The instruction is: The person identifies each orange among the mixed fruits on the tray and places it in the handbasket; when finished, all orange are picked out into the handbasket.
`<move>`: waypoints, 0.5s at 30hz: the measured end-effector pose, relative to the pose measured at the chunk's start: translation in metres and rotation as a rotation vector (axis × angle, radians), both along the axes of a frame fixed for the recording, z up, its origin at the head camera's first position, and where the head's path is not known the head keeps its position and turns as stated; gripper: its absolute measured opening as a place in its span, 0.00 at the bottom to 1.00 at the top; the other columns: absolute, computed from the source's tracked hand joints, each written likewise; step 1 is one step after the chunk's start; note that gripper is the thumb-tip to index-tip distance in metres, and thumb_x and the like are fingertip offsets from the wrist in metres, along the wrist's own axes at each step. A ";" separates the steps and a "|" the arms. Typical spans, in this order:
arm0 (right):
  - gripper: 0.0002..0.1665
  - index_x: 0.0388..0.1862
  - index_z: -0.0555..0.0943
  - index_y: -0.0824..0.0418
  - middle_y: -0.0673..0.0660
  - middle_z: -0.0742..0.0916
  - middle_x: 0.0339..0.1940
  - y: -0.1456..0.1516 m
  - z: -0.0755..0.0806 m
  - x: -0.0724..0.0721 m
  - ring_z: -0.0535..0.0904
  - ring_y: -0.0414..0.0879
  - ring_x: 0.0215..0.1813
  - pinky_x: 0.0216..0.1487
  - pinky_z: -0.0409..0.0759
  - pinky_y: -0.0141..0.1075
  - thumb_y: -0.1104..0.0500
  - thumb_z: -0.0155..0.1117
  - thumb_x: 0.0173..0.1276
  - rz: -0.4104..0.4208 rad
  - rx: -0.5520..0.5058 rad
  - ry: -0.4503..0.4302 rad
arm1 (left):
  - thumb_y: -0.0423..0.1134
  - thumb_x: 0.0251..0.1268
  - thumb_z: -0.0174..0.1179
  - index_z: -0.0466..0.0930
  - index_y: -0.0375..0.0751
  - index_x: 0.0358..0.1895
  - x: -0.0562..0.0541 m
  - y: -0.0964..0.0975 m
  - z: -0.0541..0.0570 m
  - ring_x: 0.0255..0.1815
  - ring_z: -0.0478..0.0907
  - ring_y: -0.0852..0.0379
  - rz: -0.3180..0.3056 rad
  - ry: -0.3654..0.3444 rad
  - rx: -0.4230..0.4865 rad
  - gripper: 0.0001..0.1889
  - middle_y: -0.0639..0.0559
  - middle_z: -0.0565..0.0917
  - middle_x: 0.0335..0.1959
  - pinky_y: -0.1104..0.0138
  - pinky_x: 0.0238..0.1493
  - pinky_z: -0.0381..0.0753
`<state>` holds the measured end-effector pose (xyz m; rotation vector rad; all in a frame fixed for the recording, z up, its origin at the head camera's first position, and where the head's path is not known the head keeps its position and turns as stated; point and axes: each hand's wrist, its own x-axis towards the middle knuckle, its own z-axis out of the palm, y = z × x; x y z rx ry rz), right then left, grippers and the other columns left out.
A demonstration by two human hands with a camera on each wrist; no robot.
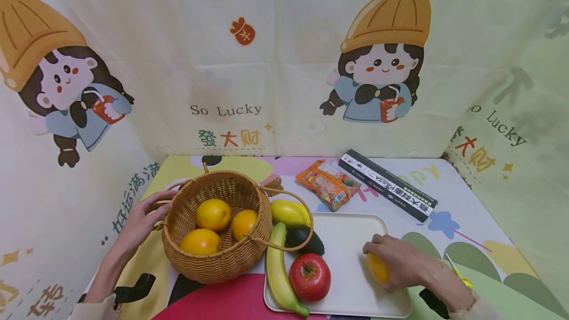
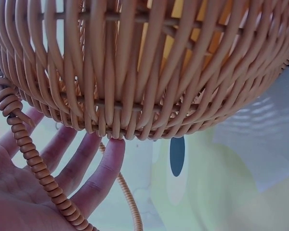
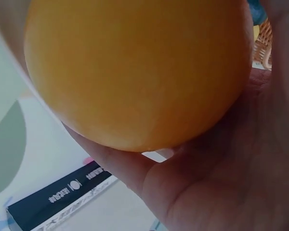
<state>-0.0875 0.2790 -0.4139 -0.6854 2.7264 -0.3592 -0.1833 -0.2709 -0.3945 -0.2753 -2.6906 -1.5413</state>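
My right hand [image 1: 397, 263] grips a smooth, round yellow-orange fruit [image 1: 378, 267] over the right part of the white tray [image 1: 346, 231]. Close up in the right wrist view, that fruit [image 3: 139, 72] fills much of the picture, with fingers and palm around it. At the left, my left hand [image 1: 144, 219] has its fingers against the side of a brown wicker basket [image 1: 213, 265]. In the left wrist view, extended fingertips touch the basket's rim [image 2: 120, 132] and a coiled handle [image 2: 43, 173] crosses before the palm. Three similar yellow-orange fruits [image 1: 213, 215] lie inside the basket.
On the tray's left side are a banana [image 1: 279, 265], a red apple [image 1: 309, 277], a dark green fruit [image 1: 313, 244] and a yellow fruit [image 1: 289, 212]. Behind it lie an orange snack packet [image 1: 329, 184] and a long black pasta box [image 1: 386, 185]. A basket handle overhangs the fruit.
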 end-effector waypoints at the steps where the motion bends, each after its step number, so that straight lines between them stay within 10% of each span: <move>1: 0.38 0.50 0.79 0.52 0.45 0.76 0.42 0.000 0.001 0.000 0.70 0.40 0.40 0.41 0.78 0.37 0.50 0.82 0.35 0.002 0.002 0.007 | 0.44 0.74 0.50 0.70 0.33 0.63 0.000 0.000 0.000 0.42 0.74 0.74 0.000 0.001 0.000 0.22 0.75 0.73 0.46 0.66 0.35 0.82; 15: 0.37 0.51 0.79 0.53 0.46 0.77 0.42 -0.014 0.031 -0.017 0.69 0.40 0.39 0.38 0.78 0.37 0.51 0.80 0.37 0.050 0.018 0.059 | 0.44 0.74 0.51 0.71 0.34 0.63 0.001 0.001 0.000 0.44 0.73 0.77 0.008 0.013 -0.012 0.22 0.76 0.72 0.47 0.67 0.35 0.82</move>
